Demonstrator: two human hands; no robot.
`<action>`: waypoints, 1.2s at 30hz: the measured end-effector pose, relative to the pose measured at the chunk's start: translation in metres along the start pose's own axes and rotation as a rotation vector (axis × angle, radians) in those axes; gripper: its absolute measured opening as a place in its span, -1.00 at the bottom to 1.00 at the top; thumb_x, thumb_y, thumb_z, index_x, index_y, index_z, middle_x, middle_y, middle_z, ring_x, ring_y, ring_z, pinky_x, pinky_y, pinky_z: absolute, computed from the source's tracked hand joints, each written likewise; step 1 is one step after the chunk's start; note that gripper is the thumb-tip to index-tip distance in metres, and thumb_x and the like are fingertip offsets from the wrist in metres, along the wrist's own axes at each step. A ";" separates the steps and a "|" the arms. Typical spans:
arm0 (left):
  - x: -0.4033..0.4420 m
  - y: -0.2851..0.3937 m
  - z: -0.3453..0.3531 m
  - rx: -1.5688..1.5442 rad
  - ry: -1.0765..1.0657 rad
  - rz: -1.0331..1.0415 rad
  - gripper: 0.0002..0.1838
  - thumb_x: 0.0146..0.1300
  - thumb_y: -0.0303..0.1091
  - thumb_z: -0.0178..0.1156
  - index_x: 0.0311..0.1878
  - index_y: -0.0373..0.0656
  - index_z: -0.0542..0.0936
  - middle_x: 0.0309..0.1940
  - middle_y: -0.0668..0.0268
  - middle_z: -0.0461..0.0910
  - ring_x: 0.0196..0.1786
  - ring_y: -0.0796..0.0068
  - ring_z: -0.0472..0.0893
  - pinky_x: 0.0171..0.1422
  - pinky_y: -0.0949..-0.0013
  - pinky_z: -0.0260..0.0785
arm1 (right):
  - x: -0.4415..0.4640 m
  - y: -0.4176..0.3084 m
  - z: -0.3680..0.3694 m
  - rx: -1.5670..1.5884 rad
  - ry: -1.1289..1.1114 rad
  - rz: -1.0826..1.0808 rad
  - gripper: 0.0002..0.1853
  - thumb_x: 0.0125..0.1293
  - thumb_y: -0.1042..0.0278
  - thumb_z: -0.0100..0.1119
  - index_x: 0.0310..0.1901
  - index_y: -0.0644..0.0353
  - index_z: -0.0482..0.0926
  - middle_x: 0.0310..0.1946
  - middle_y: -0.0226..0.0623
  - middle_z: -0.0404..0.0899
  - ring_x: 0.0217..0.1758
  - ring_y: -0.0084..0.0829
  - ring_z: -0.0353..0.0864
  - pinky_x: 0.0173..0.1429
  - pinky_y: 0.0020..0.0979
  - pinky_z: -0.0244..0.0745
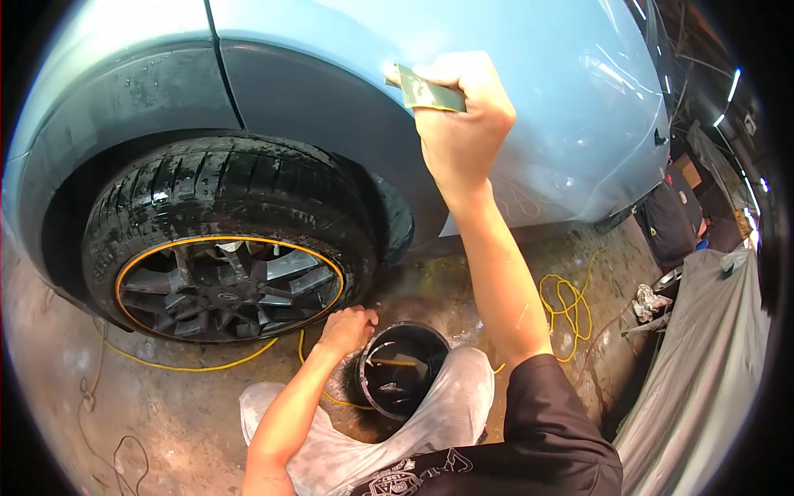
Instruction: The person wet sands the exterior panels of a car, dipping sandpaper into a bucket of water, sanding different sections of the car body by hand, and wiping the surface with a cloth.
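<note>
My right hand (471, 112) is raised against the pale blue car body panel (529, 50), just above the dark wheel-arch trim (322, 99). Its fingers are closed round a folded, grey-green piece of sandpaper (432, 93) with a yellowish edge. Low down, my left hand (347, 331) hangs between the tire (223, 182) and a black bucket (370, 364). The left fingers are curled in, and whatever they may hold is hidden. Dark liquid fills part of the bucket, with a tan strip showing inside.
The wheel (227, 293) has dark spokes and an orange rim line. A yellow hose or cord (190, 368) runs over the concrete floor, with loops (566, 310) at the right. Grey draped cloth (695, 364) and a dark bag (670, 219) stand at the right. My knees flank the bucket.
</note>
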State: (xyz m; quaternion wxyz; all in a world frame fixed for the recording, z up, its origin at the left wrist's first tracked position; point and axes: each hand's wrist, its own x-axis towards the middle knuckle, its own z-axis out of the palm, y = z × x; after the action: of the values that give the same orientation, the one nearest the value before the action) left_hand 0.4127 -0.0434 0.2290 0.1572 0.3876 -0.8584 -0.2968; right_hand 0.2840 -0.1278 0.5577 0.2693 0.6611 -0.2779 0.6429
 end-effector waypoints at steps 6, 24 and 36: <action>0.001 -0.001 -0.004 -0.019 0.027 0.013 -0.82 0.20 -0.33 0.35 -0.11 0.01 0.70 -0.23 0.25 0.70 -0.11 0.13 0.72 -0.02 0.08 0.56 | -0.090 0.047 -0.071 -0.123 -0.079 0.142 -0.73 -0.03 0.72 0.54 -0.34 0.29 0.61 -0.39 -0.25 0.56 -0.34 -0.37 0.56 -0.23 -0.43 0.49; 0.002 -0.012 -0.001 -0.023 -0.057 0.004 -0.80 0.22 -0.31 0.32 -0.07 0.05 0.71 -0.15 0.21 0.71 -0.04 0.08 0.72 0.06 0.04 0.56 | -0.055 0.035 -0.051 0.059 0.015 0.224 -0.75 0.06 0.68 0.53 -0.35 0.28 0.57 -0.36 -0.27 0.57 -0.29 -0.48 0.50 -0.24 -0.41 0.46; 0.000 -0.024 -0.007 -0.051 -0.055 -0.013 -0.82 0.22 -0.31 0.34 -0.11 0.01 0.71 -0.16 0.21 0.72 -0.06 0.09 0.72 0.03 0.05 0.56 | -0.046 0.010 -0.032 -0.070 0.048 0.209 -0.74 0.07 0.51 0.61 -0.38 0.26 0.59 -0.45 -0.37 0.51 -0.37 -0.56 0.46 -0.27 -0.50 0.37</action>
State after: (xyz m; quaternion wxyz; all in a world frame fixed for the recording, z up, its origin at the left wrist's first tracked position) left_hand 0.4298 -0.0580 0.2190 0.1414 0.3806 -0.8521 -0.3304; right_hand 0.2532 -0.1109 0.5124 0.2303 0.6031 -0.3611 0.6730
